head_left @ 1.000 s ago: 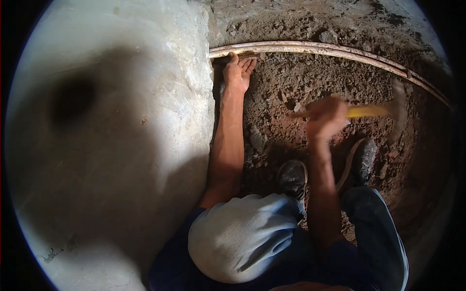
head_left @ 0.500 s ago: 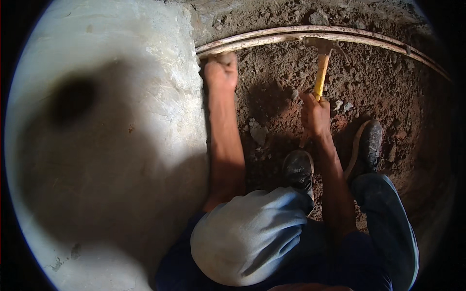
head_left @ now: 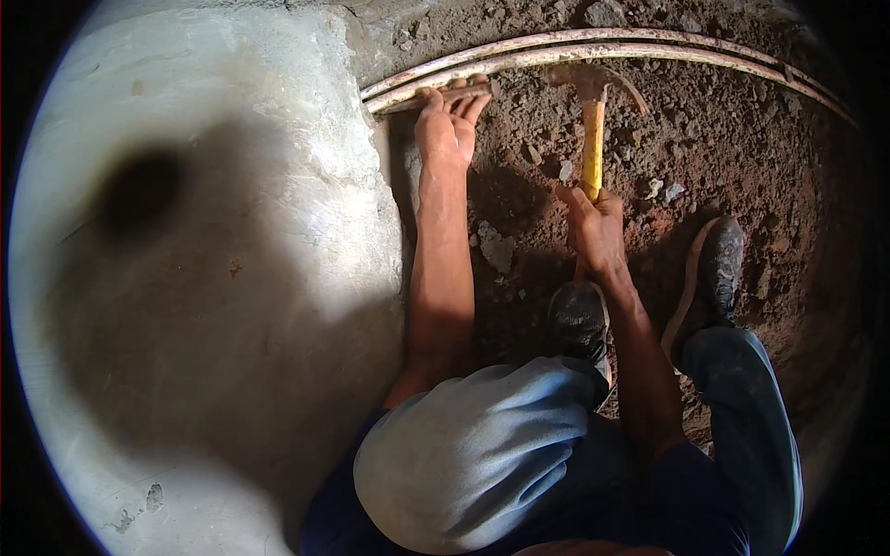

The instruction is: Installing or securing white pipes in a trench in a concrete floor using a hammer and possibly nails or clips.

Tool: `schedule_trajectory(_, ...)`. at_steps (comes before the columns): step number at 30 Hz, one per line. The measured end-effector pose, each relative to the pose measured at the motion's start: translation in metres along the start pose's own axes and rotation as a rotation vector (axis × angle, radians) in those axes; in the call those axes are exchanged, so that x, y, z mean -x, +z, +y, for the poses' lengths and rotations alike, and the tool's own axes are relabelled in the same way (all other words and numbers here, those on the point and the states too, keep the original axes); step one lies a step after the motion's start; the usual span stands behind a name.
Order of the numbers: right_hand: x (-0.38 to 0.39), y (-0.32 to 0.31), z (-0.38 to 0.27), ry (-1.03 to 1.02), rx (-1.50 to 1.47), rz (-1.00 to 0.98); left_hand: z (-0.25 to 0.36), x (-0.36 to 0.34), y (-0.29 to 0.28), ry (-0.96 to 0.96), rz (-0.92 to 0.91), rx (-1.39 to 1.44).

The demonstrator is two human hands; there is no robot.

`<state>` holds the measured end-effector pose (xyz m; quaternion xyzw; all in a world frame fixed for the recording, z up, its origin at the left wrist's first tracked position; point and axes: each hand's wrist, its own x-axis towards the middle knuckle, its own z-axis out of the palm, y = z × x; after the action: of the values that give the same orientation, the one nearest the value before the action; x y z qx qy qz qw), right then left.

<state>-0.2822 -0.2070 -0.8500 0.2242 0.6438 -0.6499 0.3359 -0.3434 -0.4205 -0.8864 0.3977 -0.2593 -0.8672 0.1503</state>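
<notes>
Beside the pale concrete slab (head_left: 213,278), the left hand (head_left: 447,125) is pressing open-fingered on the two pale curved pipes (head_left: 593,48), steadying them, while the right hand (head_left: 595,227) is gripping the yellow-handled hammer (head_left: 593,139), its head meeting them.

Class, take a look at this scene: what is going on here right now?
A person crouches over loose reddish soil beside a pale concrete slab. The left hand rests on a pair of pale pipes lying across the dirt, just where they meet the slab's edge. The right hand grips the yellow handle of a hammer, whose head sits down by the pipes. Both dark shoes are planted in the soil.
</notes>
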Motion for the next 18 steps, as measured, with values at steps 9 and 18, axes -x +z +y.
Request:
schedule_trajectory(9, 0.009, 0.001, -0.037, -0.086, -0.190, 0.016, -0.002, -0.001, 0.004, 0.012, 0.021, 0.038)
schedule_trajectory(18, 0.005, 0.006, -0.043, -0.109, -0.551, -0.002, 0.004, -0.018, -0.002, 0.052, -0.037, 0.029)
